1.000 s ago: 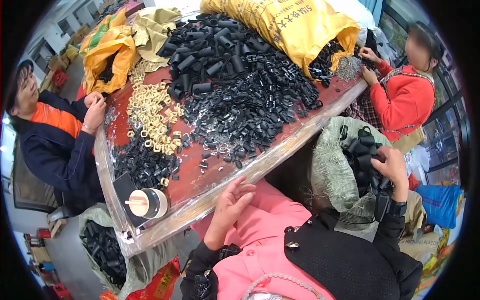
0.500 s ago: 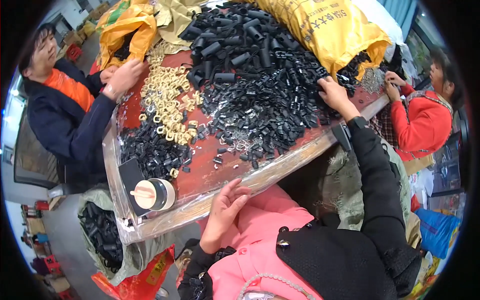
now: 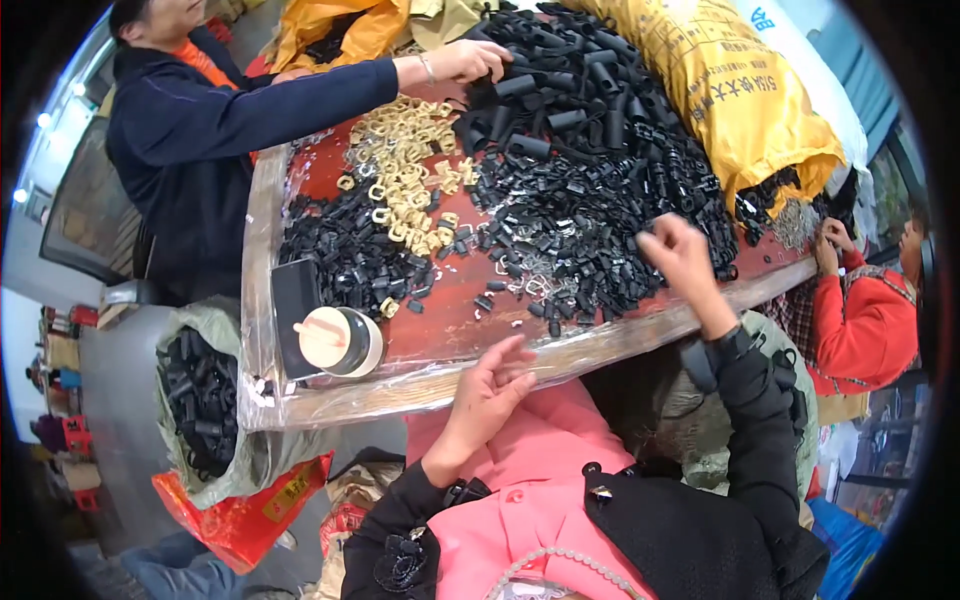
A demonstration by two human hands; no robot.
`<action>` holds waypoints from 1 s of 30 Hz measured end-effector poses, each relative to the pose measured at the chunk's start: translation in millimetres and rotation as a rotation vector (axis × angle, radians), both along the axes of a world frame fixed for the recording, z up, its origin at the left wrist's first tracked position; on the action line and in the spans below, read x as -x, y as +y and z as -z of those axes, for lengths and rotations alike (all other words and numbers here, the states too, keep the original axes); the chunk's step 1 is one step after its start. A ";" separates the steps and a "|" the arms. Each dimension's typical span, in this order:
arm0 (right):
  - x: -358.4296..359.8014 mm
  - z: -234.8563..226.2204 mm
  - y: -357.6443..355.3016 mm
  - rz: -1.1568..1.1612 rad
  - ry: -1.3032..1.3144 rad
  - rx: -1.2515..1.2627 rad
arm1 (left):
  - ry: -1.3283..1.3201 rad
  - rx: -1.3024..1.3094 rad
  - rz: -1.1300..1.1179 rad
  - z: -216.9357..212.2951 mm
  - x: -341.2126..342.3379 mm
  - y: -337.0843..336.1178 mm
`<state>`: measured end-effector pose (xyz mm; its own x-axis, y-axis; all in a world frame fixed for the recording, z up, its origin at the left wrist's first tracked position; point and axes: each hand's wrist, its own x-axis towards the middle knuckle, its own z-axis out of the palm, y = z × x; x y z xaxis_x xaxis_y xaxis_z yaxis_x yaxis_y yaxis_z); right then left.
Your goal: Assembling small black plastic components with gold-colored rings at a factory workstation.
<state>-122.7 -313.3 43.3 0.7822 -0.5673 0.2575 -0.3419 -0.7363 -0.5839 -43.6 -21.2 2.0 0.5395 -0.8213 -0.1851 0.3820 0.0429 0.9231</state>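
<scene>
My left hand (image 3: pixel 485 405) hovers above my lap at the table's near edge, palm up, fingers loosely bent and apart, with nothing visible in it. Over the right side of a heap of small black plastic parts (image 3: pixel 600 235) is my right hand (image 3: pixel 685 262). Its fingers are curled in, and whatever they hold is hidden. Thin metal loops (image 3: pixel 540 284) lie at the heap's near left side. Farther back rise larger black tubes (image 3: pixel 568 120). Cream-coloured ring-shaped pieces (image 3: pixel 405 150) form a strip to the left, beside another pile of small black parts (image 3: pixel 345 250).
A lidded jar (image 3: pixel 340 341) stands on a dark flat box (image 3: pixel 293 300) at the near left corner. A yellow sack (image 3: pixel 755 100) lies at the back right. Left, a co-worker's hand (image 3: pixel 470 62) touches the tubes; another person's hands (image 3: pixel 830 245) work at right. An open sack (image 3: pixel 200 400) sits below.
The view has shifted. My right hand has drawn back toward me from the heap's right edge. The co-worker at left has stretched an arm across to the black tubes. My left hand keeps its pose.
</scene>
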 end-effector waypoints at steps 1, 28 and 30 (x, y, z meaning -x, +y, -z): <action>-10.1 3.1 25.7 -0.111 -0.039 -0.064 | -0.024 0.011 -0.047 -1.1 3.3 0.2; -149.7 70.1 121.8 -0.607 0.149 0.550 | 0.294 0.236 -0.290 26.7 -22.7 50.2; -145.1 69.3 120.0 -0.656 0.128 0.552 | 0.258 0.234 -0.285 25.3 -23.5 48.3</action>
<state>22.4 -193.3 -26.0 0.9495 0.1888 0.2506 0.2125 -0.9746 -0.0709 -20.1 27.1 -23.3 0.7111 -0.6820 -0.1706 0.5411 0.3760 0.7522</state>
